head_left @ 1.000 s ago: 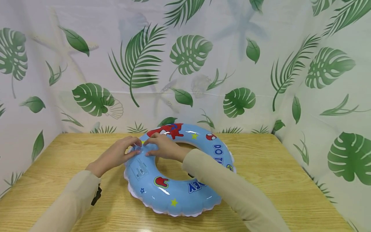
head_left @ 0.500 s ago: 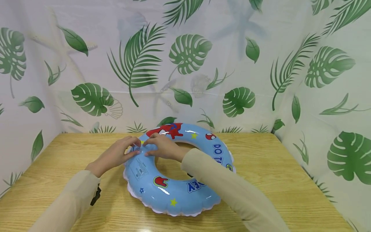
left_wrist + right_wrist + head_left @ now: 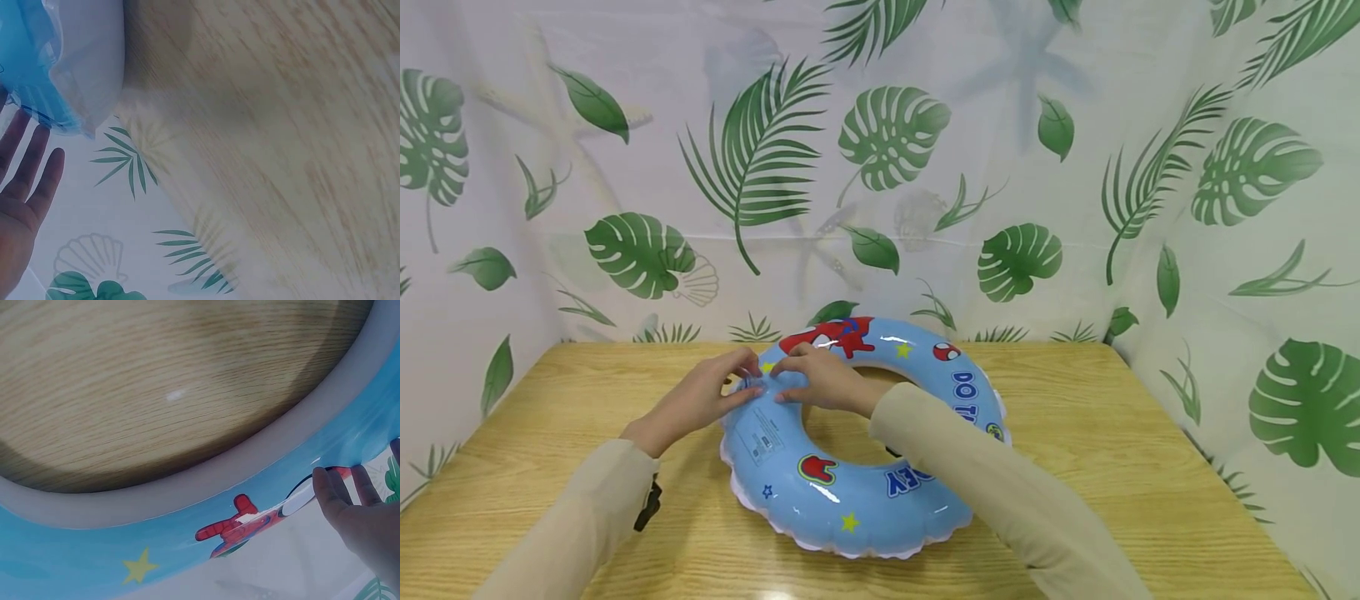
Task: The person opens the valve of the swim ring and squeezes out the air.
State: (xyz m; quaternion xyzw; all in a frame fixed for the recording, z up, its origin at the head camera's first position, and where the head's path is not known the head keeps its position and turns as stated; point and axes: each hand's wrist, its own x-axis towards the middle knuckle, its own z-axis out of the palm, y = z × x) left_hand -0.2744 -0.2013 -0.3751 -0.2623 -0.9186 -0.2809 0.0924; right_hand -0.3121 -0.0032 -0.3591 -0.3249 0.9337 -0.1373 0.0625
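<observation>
A blue inflatable swim ring (image 3: 850, 533) with a scalloped white edge, red cartoon figures, yellow stars and lettering lies on the table. My left hand (image 3: 700, 396) bends its thumb and fingers onto the ring's left side, pinching at a small clear plastic patch. Close beside it, my right hand (image 3: 827, 379) reaches across the ring and pinches its blue film between thumb and fingers. The left wrist view catches several fingers (image 3: 40, 156) at the ring's outer edge. In the right wrist view, fingers (image 3: 331, 487) lie by the red figure. What sits between the fingertips is mostly hidden.
The wooden table (image 3: 1112, 517) extends around the ring. A white backdrop (image 3: 925, 250) printed with green leaves stands behind and along both sides. A dark strap (image 3: 649, 504) shows at the left sleeve, and a small printed label (image 3: 763, 442) is on the ring.
The left fingers shift slightly at the clear patch. The ring and the right hand stay practically in place.
</observation>
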